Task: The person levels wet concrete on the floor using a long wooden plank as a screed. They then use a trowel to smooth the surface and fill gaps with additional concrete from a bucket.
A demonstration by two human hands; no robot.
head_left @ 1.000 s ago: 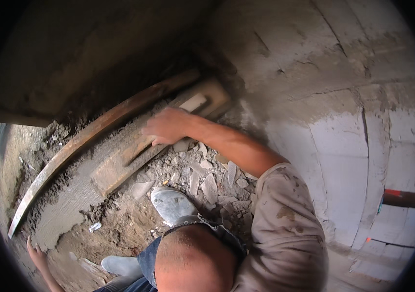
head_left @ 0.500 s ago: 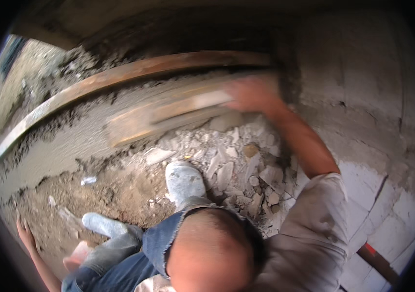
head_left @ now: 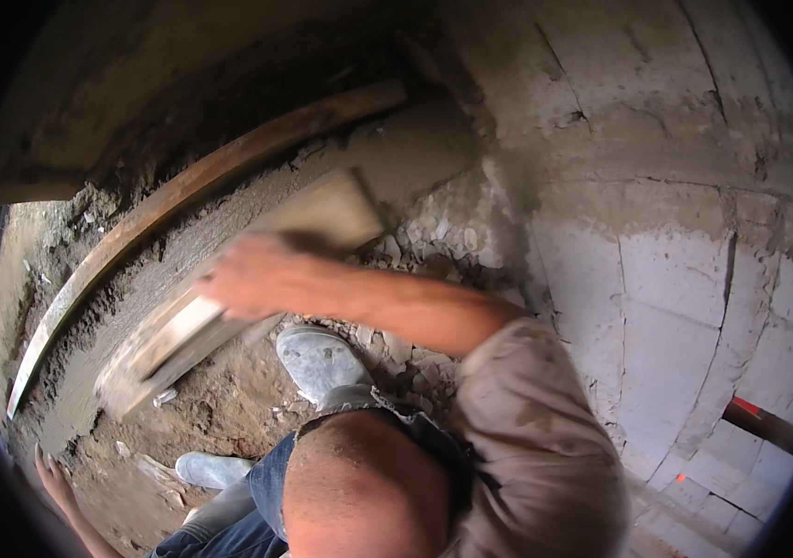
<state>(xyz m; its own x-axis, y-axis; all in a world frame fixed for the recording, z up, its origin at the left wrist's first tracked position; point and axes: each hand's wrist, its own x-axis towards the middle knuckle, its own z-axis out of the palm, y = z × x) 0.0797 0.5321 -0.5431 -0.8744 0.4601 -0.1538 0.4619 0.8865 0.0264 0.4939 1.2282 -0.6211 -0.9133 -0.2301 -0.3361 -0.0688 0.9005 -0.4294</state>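
My right hand [head_left: 239, 273] is wrapped round the handle of a long wooden float [head_left: 334, 210], which lies slantwise on a strip of wet grey mortar [head_left: 171, 251] and is slightly blurred. Beyond the strip runs a narrow, worn wooden plank [head_left: 187, 186], bowed by the lens. My left hand [head_left: 55, 479] is at the lower left edge, fingers apart and holding nothing, near the dirt beside the mortar; whether it touches the ground I cannot tell.
A block wall [head_left: 666, 307] rises on the right, with a dark bar [head_left: 768, 428] with red on it. Broken rubble [head_left: 396, 344] and dirt [head_left: 201, 418] lie round my shoes [head_left: 317, 358] and bent knee [head_left: 359, 493]. A dark overhang [head_left: 90, 93] is at the upper left.
Over the last second my right hand has moved the float from the corner end back along the mortar toward the lower left. My left hand stays low at the left, open.
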